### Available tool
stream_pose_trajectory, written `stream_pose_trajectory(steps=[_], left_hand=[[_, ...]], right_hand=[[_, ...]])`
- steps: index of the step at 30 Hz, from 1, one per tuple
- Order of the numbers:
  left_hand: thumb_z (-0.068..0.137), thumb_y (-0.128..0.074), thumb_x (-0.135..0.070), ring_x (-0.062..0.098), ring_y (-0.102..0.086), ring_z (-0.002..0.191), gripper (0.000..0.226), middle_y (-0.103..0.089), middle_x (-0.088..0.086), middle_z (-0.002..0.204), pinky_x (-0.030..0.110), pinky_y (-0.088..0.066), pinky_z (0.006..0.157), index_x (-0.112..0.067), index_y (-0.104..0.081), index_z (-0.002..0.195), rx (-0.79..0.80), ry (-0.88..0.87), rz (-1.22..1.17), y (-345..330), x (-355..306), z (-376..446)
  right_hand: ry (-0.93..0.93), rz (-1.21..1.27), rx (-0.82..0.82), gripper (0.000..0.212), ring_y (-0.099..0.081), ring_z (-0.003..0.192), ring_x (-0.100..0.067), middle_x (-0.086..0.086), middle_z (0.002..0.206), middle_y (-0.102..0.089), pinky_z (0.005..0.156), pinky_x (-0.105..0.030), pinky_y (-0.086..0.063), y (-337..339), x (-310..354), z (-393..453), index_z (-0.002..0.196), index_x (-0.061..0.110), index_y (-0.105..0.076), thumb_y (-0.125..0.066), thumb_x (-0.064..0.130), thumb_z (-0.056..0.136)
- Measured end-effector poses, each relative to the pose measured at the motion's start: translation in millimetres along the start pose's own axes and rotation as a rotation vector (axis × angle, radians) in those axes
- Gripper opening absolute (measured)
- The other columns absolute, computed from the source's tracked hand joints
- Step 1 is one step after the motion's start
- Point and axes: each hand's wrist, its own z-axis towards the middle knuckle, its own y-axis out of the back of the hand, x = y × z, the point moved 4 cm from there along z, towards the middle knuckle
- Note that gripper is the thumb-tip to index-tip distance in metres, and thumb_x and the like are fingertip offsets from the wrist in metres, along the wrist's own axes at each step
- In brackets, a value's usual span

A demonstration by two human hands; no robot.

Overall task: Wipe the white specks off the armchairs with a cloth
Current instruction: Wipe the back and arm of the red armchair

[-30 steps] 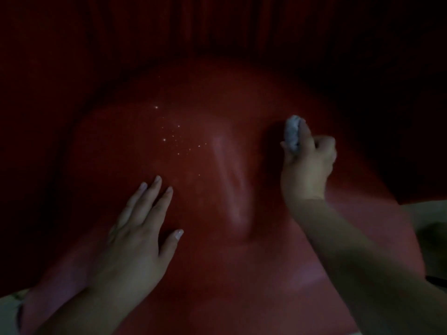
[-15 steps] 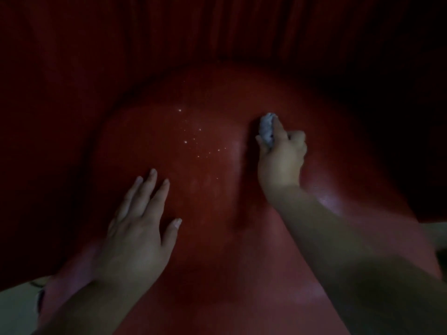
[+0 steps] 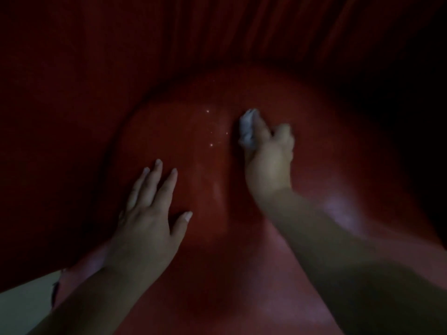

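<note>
Dim, blurred scene; edges lost in shadow. Glossy red padded armchair seat (image 3: pixel 242 238). Right hand (image 3: pixel 268 155): grip pinching crumpled white cloth (image 3: pixel 247 128) against seat. Scattered white specks (image 3: pixel 212 134) just left of grip. Left hand (image 3: pixel 150 213): fingers spread, flat on seat.

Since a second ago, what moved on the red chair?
The right hand, gripping the cloth, slid left, closing on the specks; fewer show now. The left hand stayed flat on the chair.
</note>
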Motion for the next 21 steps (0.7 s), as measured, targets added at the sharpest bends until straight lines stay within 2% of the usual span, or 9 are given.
stream_pose_trajectory(steps=[2, 4, 7, 9, 11, 13, 16, 18, 21], left_hand=[[0.08, -0.059, -0.051, 0.009, 0.002, 0.146, 0.086, -0.004, -0.006, 0.161, 0.034, -0.012, 0.114, -0.022, -0.023, 0.152, -0.009, 0.024, 0.002, 0, 4, 2], [0.075, -0.061, -0.058, 0.008, 0.01, 0.146, 0.098, 0.008, -0.009, 0.16, 0.029, -0.004, 0.115, -0.022, -0.013, 0.154, 0.025, 0.04, 0.01, -3, 6, 6], [0.067, -0.055, -0.073, 0.0, 0.029, 0.139, 0.114, 0.031, -0.018, 0.152, 0.023, 0.006, 0.113, -0.032, 0.013, 0.149, 0.059, 0.03, 0.027, -5, 9, 9], [0.062, -0.051, -0.077, -0.002, 0.032, 0.136, 0.116, 0.037, -0.022, 0.149, 0.02, 0.005, 0.111, -0.037, 0.021, 0.144, 0.069, 0.022, 0.026, -5, 11, 11], [0.06, -0.052, -0.078, -0.003, 0.032, 0.136, 0.117, 0.036, -0.024, 0.148, 0.021, 0.001, 0.111, -0.04, 0.021, 0.143, 0.075, 0.024, 0.008, -4, 12, 12], [0.059, -0.056, -0.077, -0.003, 0.03, 0.138, 0.12, 0.033, -0.022, 0.151, 0.02, 0.0, 0.112, -0.037, 0.015, 0.147, 0.084, 0.02, 0.0, -5, 13, 14], [0.058, -0.07, -0.068, -0.001, 0.021, 0.142, 0.122, 0.015, -0.013, 0.158, 0.016, 0.007, 0.113, -0.027, -0.006, 0.153, 0.089, 0.017, 0.008, -5, 12, 16], [0.057, -0.071, -0.067, 0.0, 0.019, 0.142, 0.121, 0.011, -0.011, 0.159, 0.013, 0.01, 0.112, -0.025, -0.011, 0.153, 0.088, 0.02, 0.019, -5, 11, 15], [0.059, -0.068, -0.07, -0.003, 0.023, 0.141, 0.12, 0.019, -0.018, 0.157, 0.014, 0.007, 0.112, -0.03, -0.004, 0.153, 0.081, 0.012, -0.001, -4, 10, 14]], right_hand=[[0.193, 0.012, 0.054, 0.053, -0.048, 0.097, -0.032, -0.014, 0.112, -0.05, 0.084, -0.042, -0.045, -11, 22, -35, 0.141, 0.022, -0.047, -0.059, 0.015, 0.09], [0.297, 0.078, 0.088, 0.05, -0.051, 0.092, -0.031, -0.014, 0.106, -0.053, 0.081, -0.046, -0.049, -10, 23, -39, 0.136, 0.018, -0.054, -0.062, 0.013, 0.087], [0.221, 0.078, -0.002, 0.047, -0.052, 0.097, -0.038, -0.019, 0.108, -0.052, 0.086, -0.047, -0.046, 3, 9, 24, 0.136, 0.017, -0.054, -0.06, 0.016, 0.089], [0.13, -0.027, -0.073, 0.048, -0.048, 0.105, -0.037, -0.017, 0.116, -0.049, 0.091, -0.041, -0.042, 5, 6, 73, 0.139, 0.025, -0.05, -0.059, 0.028, 0.092], [0.081, -0.081, -0.015, 0.046, -0.044, 0.113, -0.032, -0.011, 0.123, -0.047, 0.095, -0.037, -0.036, -6, 14, 99, 0.14, 0.032, -0.046, -0.053, 0.036, 0.095], [0.14, -0.097, 0.064, 0.044, -0.043, 0.114, -0.032, -0.01, 0.123, -0.046, 0.093, -0.036, -0.035, -20, 29, 91, 0.141, 0.036, -0.044, -0.049, 0.033, 0.097], [0.448, -0.026, 0.172, 0.048, -0.047, 0.099, -0.031, -0.009, 0.107, -0.048, 0.081, -0.038, -0.04, -29, 55, 26, 0.14, 0.031, -0.047, -0.055, 0.026, 0.093], [0.581, 0.061, 0.256, 0.051, -0.048, 0.091, -0.028, -0.007, 0.099, -0.048, 0.075, -0.039, -0.045, -25, 59, -11, 0.137, 0.027, -0.051, -0.061, 0.024, 0.087], [0.489, 0.038, 0.089, 0.047, -0.051, 0.09, -0.035, -0.014, 0.1, -0.052, 0.074, -0.04, -0.045, -12, 49, 27, 0.134, 0.022, -0.055, -0.061, 0.018, 0.088]])
